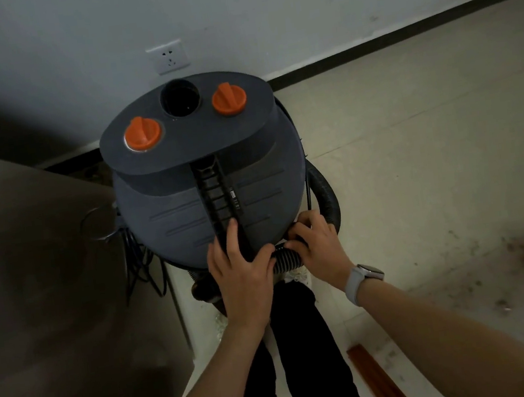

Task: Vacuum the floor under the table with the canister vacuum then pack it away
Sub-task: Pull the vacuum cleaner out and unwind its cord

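Observation:
The dark grey canister vacuum (195, 160) stands upright in front of me near the wall, with two orange knobs (142, 134) and a round open port (179, 98) on its top. My left hand (242, 272) rests on the near edge of the lid beside its black handle (219, 200), fingers spread. A black ribbed hose (287, 258) curls around the canister's right side to the front. My right hand (315, 244) grips that hose at the near rim, fingers curled over it.
A brown table (31, 278) fills the left, close against the vacuum. Black cable (139, 264) hangs between them. A wall socket (169, 58) sits above the dark skirting. An orange strip (381, 379) lies on the dusty tiled floor to the right. My legs are below the vacuum.

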The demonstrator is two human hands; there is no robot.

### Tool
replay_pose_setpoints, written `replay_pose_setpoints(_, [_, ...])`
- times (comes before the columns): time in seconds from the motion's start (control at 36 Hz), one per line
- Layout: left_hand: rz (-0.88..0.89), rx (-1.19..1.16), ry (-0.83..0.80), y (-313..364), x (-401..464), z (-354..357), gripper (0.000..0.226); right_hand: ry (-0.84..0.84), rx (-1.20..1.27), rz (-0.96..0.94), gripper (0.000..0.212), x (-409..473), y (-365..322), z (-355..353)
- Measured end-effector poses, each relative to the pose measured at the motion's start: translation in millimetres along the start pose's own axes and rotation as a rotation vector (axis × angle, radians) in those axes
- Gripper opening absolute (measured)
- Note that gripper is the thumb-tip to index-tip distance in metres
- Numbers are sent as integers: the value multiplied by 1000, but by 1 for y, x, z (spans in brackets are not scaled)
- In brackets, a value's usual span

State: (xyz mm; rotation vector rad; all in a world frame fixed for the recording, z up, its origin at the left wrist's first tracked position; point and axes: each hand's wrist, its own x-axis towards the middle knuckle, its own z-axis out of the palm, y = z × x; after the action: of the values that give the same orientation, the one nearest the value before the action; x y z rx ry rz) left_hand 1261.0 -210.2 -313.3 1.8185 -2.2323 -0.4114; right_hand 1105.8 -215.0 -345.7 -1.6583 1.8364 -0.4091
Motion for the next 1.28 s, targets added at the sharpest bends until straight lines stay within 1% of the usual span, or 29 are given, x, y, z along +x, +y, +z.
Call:
replay_pose_setpoints(0.06, [3, -8, 17, -1, 0, 2, 22, -59, -2, -5, 48, 1, 0, -4])
replay_pose_setpoints(0.11, [11, -23, 16, -3, -1, 3, 22, -90, 3, -28, 49, 1, -1, -8])
replay_pose_setpoints(0.31, [43, -46, -28, -11, -3, -2, 21, -5, 13, -108, 32, -4, -4, -10])
replay_pose_setpoints(0.39, [66, -67, -3, -13, -2, -5, 17, 32, -45, -192, 26, -3, -3, -12])
replay_pose_setpoints(0.53, [86, -71, 24, -11, -2, -6, 18, 82, -111, -282, 20, -3, 1, -11])
replay_pose_setpoints(0.61, [59, -41, 13, -8, -2, -4, 16, 119, -113, -314, 15, -7, 1, -9])
replay_pose_setpoints(0.67, [29, -24, 14, -4, -2, -3, 13, 128, -89, -300, 13, -11, 1, -6])
replay_pose_setpoints(0.75, [11, -11, 47, -1, 0, 0, 11, 95, 19, -254, 20, -15, -2, -5])
replay_pose_setpoints(0.81, [7, -5, 62, 0, 0, 2, 14, 127, 110, -166, 24, -17, -4, -10])
replay_pose_setpoints(0.83, [6, -8, 63, 0, 0, 2, 14, 178, 157, -72, 24, -16, -4, -12])
replay_pose_setpoints(0.89, [-1, -22, 64, 0, 0, 1, 15, 265, 225, 199, 26, -11, 1, -16])
replay_pose_setpoints(0.92, [-2, -25, 65, 1, 0, 0, 15, 241, 244, 347, 30, -7, 3, -18])
replay_pose_setpoints(0.94, [1, -25, 65, 1, -1, -1, 15, 176, 267, 475, 35, -2, 6, -18])
replay_pose_setpoints(1.0, [7, -24, 65, 1, -1, -2, 15, 33, 306, 621, 42, 8, 8, -19])
replay_pose_setpoints(1.06, [9, -24, 62, 1, -2, -2, 14, -35, 263, 652, 35, 15, 6, -18])
replay_pose_setpoints(1.14, [0, -24, 57, 1, -3, -2, 14, -58, 198, 656, 20, 20, 5, -18])
replay_pose_setpoints(1.22, [-10, -27, 56, 1, -3, -1, 13, -52, 176, 630, 17, 18, 3, -18])
replay_pose_setpoints(1.28, [-17, -24, 53, 2, -3, -2, 12, -15, 203, 626, 17, 15, 3, -17])
